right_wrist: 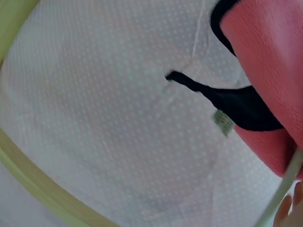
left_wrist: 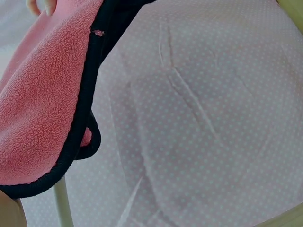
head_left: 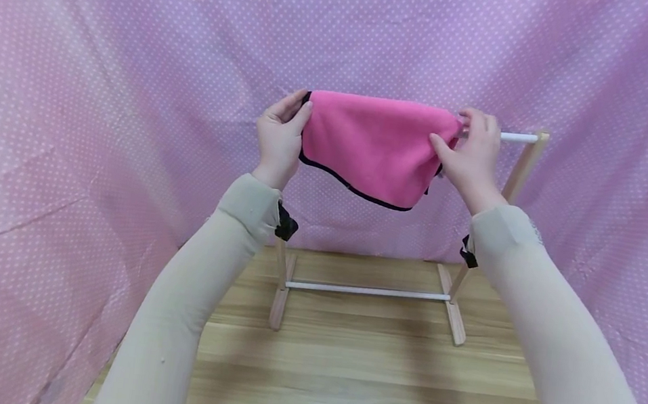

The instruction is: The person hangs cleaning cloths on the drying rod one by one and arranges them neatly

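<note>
A pink polka-dot fabric backdrop (head_left: 98,97) encloses the scene at the rear and on both sides, and a wooden worktop (head_left: 360,391) forms the base. A small wooden drying rack (head_left: 457,308) stands on the worktop close to the rear backdrop; its two feet rest flat, and a white lower rail (head_left: 367,292) joins the uprights. A pink towel (head_left: 374,147) with black edge binding hangs over the white top rail (head_left: 519,137); its bound lower edge hangs well above the lower rail. The left hand (head_left: 279,135) pinches the towel's left edge between thumb and fingers at rail height. The right hand (head_left: 472,157) grips the towel's right edge, with fingers curled over the fabric at the top rail. A short bare length of top rail shows between the right hand and the right upright (head_left: 524,165). The left wrist view shows the black binding and a loop (left_wrist: 92,139) hanging clear of the backdrop. The right wrist view shows a small label (right_wrist: 222,121) on the binding. The worktop in front of the rack lies open.
</note>
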The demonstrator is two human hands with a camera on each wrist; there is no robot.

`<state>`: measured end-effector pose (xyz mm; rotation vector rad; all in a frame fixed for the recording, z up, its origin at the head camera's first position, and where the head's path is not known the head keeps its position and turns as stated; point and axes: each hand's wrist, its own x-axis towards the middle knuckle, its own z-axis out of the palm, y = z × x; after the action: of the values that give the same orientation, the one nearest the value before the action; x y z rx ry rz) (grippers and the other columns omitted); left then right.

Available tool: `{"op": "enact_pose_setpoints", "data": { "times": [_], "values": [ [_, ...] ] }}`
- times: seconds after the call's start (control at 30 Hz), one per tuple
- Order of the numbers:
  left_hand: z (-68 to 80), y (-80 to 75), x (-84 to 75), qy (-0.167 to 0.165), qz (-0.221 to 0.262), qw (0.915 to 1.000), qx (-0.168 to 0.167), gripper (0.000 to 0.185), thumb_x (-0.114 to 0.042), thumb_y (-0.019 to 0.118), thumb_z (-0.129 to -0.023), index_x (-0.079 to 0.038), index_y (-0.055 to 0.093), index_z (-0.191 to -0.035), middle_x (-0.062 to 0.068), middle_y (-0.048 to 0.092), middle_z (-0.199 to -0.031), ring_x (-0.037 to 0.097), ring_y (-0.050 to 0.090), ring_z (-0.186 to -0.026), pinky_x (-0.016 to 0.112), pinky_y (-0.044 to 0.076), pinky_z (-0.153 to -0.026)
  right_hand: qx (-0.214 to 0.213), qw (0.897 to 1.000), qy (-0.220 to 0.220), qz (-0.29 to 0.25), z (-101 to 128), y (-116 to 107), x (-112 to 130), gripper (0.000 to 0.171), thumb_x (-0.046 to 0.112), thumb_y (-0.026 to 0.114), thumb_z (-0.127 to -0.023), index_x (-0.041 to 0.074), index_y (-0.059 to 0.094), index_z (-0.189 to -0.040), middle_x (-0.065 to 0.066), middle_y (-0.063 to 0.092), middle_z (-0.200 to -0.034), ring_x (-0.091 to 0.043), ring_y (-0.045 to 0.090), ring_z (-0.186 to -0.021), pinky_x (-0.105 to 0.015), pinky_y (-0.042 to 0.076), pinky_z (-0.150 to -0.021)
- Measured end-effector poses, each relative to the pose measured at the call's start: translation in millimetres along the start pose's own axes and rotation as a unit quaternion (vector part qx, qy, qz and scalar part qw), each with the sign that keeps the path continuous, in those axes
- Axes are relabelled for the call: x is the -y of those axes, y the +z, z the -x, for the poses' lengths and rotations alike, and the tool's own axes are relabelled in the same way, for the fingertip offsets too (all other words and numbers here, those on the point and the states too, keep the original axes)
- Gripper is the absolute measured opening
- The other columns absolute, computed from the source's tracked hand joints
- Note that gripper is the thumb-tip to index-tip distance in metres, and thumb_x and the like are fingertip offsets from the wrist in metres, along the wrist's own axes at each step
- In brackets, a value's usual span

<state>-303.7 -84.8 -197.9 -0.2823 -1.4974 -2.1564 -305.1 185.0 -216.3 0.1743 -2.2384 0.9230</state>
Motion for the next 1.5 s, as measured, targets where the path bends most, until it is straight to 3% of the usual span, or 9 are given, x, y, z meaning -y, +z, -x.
{"op": "enact_pose_setpoints", "data": {
  "times": [0.1, 0.2, 0.3, 0.43, 0.7, 0.9, 1.13, 1.33, 1.5],
  "values": [
    [0.0, -0.7, -0.4, -0.006, -0.002, 1.0000, -0.002, 0.033, 0.002, 0.063, -0.087, 0.004, 0.062, -0.120, 0.020, 0.063, -0.121, 0.013, 0.063, -0.101, 0.025, 0.051, -0.093, -0.028, 0.997, 0.055, -0.051, 5.0, 2.1, -3.0, 0.049, 0.029, 0.068, -0.086, -0.002, 0.047, -0.117, -0.006, 0.048, -0.096, -0.016, 0.048, -0.091, -0.024, 0.040, -0.084],
    [-0.6, -2.8, -0.4, -0.014, -0.003, 0.9999, -0.010, 0.032, 0.001, 0.063, -0.088, 0.003, 0.063, -0.120, 0.019, 0.063, -0.121, 0.014, 0.063, -0.102, 0.024, 0.051, -0.093, 0.006, 0.985, 0.125, -0.122, 8.8, 2.1, -4.3, 0.039, 0.039, 0.060, -0.091, 0.008, 0.048, -0.111, 0.007, 0.048, -0.090, -0.003, 0.049, -0.082, -0.017, 0.044, -0.077],
    [-2.3, -5.8, -0.1, -0.021, -0.001, 0.9995, -0.024, 0.031, 0.002, 0.063, -0.087, 0.001, 0.064, -0.119, 0.017, 0.064, -0.120, 0.013, 0.063, -0.099, 0.023, 0.052, -0.091, 0.064, 0.942, 0.181, -0.276, 9.7, 1.5, -4.6, 0.024, 0.038, 0.052, -0.096, 0.016, 0.046, -0.106, 0.011, 0.057, -0.086, 0.001, 0.055, -0.078, -0.019, 0.048, -0.079],
    [-6.0, -11.4, 1.0, -0.013, -0.001, 0.9990, -0.043, 0.031, 0.002, 0.063, -0.087, 0.001, 0.065, -0.118, 0.017, 0.065, -0.118, 0.011, 0.063, -0.094, 0.022, 0.053, -0.087, 0.117, 0.859, 0.204, -0.455, 7.6, 2.1, -3.9, 0.012, 0.020, 0.050, -0.098, 0.016, 0.042, -0.106, 0.005, 0.064, -0.078, -0.006, 0.063, -0.073, -0.020, 0.053, -0.078],
    [-9.1, -20.5, 4.2, -0.020, 0.012, 0.9976, -0.065, 0.030, 0.002, 0.065, -0.086, 0.000, 0.066, -0.116, 0.014, 0.067, -0.115, 0.012, 0.065, -0.095, 0.023, 0.053, -0.088, 0.152, 0.814, 0.224, -0.514, 3.2, 11.5, 4.4, 0.026, 0.000, 0.047, -0.096, 0.016, 0.041, -0.116, 0.003, 0.058, -0.087, -0.006, 0.060, -0.074, -0.019, 0.053, -0.066],
    [-13.6, -24.0, 4.2, -0.020, 0.025, 0.9964, -0.079, 0.030, 0.002, 0.065, -0.086, 0.001, 0.065, -0.117, 0.015, 0.067, -0.116, 0.014, 0.065, -0.098, 0.023, 0.053, -0.089, 0.116, 0.805, 0.240, -0.530, -2.0, 11.4, 13.9, 0.024, -0.006, 0.051, -0.092, 0.015, 0.047, -0.104, 0.002, 0.054, -0.084, -0.007, 0.054, -0.071, -0.018, 0.049, -0.055],
    [-24.7, -26.1, 1.4, -0.027, 0.052, 0.9945, -0.087, 0.032, 0.001, 0.065, -0.086, 0.001, 0.065, -0.118, 0.013, 0.066, -0.119, 0.016, 0.064, -0.105, 0.021, 0.052, -0.089, 0.011, 0.799, 0.245, -0.549, -18.5, -4.6, 20.3, 0.020, -0.010, 0.046, -0.091, 0.009, 0.049, -0.096, 0.000, 0.049, -0.081, -0.007, 0.049, -0.056, -0.016, 0.041, -0.045],
    [-27.1, -13.2, 0.4, -0.023, 0.054, 0.9962, -0.064, 0.032, 0.002, 0.062, -0.088, 0.003, 0.063, -0.120, 0.016, 0.064, -0.121, 0.016, 0.064, -0.105, 0.021, 0.052, -0.090, -0.082, 0.814, 0.226, -0.529, -32.4, -14.8, 20.4, 0.024, -0.013, 0.045, -0.088, 0.010, 0.050, -0.083, 0.000, 0.049, -0.076, -0.007, 0.046, -0.062, -0.014, 0.037, -0.046],
    [-28.5, -5.7, -4.7, -0.038, 0.038, 0.9974, -0.048, 0.032, 0.002, 0.061, -0.089, 0.001, 0.063, -0.121, 0.015, 0.064, -0.122, 0.015, 0.063, -0.105, 0.021, 0.052, -0.090, -0.082, 0.825, 0.231, -0.509, -36.5, -19.2, 17.9, 0.022, -0.010, 0.047, -0.089, 0.011, 0.050, -0.082, 0.001, 0.048, -0.077, -0.007, 0.044, -0.062, -0.013, 0.035, -0.046]
  ]
}}
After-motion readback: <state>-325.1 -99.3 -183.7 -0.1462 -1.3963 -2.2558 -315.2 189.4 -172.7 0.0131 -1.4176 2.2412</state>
